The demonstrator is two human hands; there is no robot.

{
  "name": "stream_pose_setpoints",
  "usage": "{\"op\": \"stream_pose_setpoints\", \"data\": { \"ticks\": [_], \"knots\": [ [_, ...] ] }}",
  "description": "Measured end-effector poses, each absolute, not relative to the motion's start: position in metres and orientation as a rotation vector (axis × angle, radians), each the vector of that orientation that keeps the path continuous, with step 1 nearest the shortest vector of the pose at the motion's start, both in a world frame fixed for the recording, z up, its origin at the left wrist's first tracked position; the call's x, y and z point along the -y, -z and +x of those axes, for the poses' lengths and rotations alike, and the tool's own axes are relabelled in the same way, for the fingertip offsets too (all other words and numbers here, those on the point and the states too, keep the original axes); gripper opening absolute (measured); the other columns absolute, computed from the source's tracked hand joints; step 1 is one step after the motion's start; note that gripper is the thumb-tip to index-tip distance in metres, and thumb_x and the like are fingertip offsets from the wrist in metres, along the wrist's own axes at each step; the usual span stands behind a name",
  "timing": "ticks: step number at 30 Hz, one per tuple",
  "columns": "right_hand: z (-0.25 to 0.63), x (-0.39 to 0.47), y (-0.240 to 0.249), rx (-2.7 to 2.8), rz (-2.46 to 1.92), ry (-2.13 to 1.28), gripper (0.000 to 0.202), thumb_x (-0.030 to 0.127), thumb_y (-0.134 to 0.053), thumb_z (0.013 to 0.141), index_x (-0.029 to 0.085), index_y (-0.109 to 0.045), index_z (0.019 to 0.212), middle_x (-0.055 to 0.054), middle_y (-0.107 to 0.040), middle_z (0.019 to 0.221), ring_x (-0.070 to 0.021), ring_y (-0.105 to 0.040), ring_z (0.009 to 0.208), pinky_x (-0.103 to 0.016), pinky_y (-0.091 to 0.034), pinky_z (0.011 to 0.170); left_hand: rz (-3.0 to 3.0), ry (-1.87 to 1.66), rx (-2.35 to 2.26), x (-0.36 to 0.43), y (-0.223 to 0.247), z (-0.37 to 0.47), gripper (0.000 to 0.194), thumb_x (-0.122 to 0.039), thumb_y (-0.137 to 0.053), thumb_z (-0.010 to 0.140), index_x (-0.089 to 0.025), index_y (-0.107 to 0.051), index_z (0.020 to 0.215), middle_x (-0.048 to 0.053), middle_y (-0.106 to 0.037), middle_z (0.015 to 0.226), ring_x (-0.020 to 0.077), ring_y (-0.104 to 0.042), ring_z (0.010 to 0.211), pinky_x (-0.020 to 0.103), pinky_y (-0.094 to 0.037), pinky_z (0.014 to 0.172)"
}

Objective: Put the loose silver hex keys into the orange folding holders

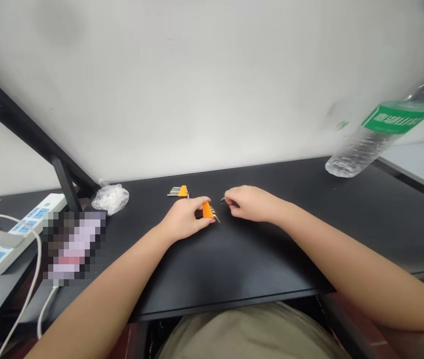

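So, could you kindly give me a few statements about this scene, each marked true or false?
1. The left grip holds an orange holder with metal keys. True.
2. The right grip has nothing in it. False: the right grip pinches a slim metal piece.
3. A second holder, also orange, lies on the black table. True.
4. The label on the plastic bottle is red. False: the label is green.
5. The crumpled clear plastic lies between the two grips. False: the crumpled clear plastic lies left of both.
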State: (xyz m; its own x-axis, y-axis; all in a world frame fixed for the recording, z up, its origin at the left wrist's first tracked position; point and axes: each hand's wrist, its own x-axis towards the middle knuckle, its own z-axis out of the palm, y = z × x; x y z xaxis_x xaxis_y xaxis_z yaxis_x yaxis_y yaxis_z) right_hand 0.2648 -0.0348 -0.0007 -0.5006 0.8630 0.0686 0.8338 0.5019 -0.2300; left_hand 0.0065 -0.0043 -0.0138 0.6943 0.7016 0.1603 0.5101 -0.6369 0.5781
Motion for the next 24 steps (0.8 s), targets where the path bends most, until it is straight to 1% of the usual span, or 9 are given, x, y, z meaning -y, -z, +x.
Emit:
{"op": "stream_pose_setpoints", "data": {
  "ticks": [3,10,15,19,24],
  "knots": [
    [0.26,0.039,-0.007,2.473,-1.292,-0.344,0.009,0.013,-0.057,0.086,0.02,-0.062,0.087,-0.002,-0.066,0.085,-0.0155,-0.056,0.072,-0.027,-0.039,0.065,2.407,-0.505,-0.94,0.005,0.013,0.007,0.041,-0.038,-0.074,0.083,-0.024,-0.068,0.121,0.0,-0.073,0.09,0.0177,-0.067,0.079,0.029,-0.051,0.076],
    [0.254,0.043,-0.005,2.457,-1.152,-0.342,0.014,0.014,-0.056,0.092,0.019,-0.069,0.093,-0.005,-0.065,0.091,-0.0154,-0.058,0.075,-0.028,-0.043,0.069,2.393,-0.493,-0.948,0.005,0.013,0.008,0.04,-0.039,-0.074,0.082,-0.022,-0.068,0.119,0.0,-0.071,0.086,0.017,-0.065,0.075,0.028,-0.05,0.072],
    [0.253,0.042,-0.002,2.454,-1.144,-0.3,0.017,0.015,-0.055,0.095,0.019,-0.071,0.097,-0.007,-0.066,0.096,-0.0168,-0.06,0.078,-0.03,-0.046,0.073,2.404,-0.497,-0.941,0.006,0.012,0.008,0.04,-0.038,-0.074,0.081,-0.022,-0.069,0.118,0.002,-0.073,0.093,0.019,-0.067,0.081,0.028,-0.051,0.073],
    [0.254,0.042,-0.001,2.47,-1.136,-0.282,0.018,0.015,-0.054,0.095,0.019,-0.071,0.101,-0.007,-0.065,0.097,-0.0166,-0.06,0.077,-0.03,-0.046,0.073,2.411,-0.525,-0.952,0.007,0.012,0.007,0.04,-0.038,-0.074,0.081,-0.023,-0.07,0.118,0.003,-0.074,0.099,0.0199,-0.068,0.085,0.029,-0.052,0.075],
    [0.255,0.045,-0.001,2.536,-1.149,-0.146,0.024,0.013,-0.054,0.095,0.02,-0.072,0.108,-0.007,-0.065,0.1,-0.0158,-0.056,0.073,-0.029,-0.043,0.068,2.435,-0.509,-0.917,0.007,0.011,0.008,0.035,-0.034,-0.074,0.081,-0.022,-0.069,0.114,0.002,-0.072,0.091,0.0185,-0.065,0.079,0.028,-0.05,0.073]
  ]
}}
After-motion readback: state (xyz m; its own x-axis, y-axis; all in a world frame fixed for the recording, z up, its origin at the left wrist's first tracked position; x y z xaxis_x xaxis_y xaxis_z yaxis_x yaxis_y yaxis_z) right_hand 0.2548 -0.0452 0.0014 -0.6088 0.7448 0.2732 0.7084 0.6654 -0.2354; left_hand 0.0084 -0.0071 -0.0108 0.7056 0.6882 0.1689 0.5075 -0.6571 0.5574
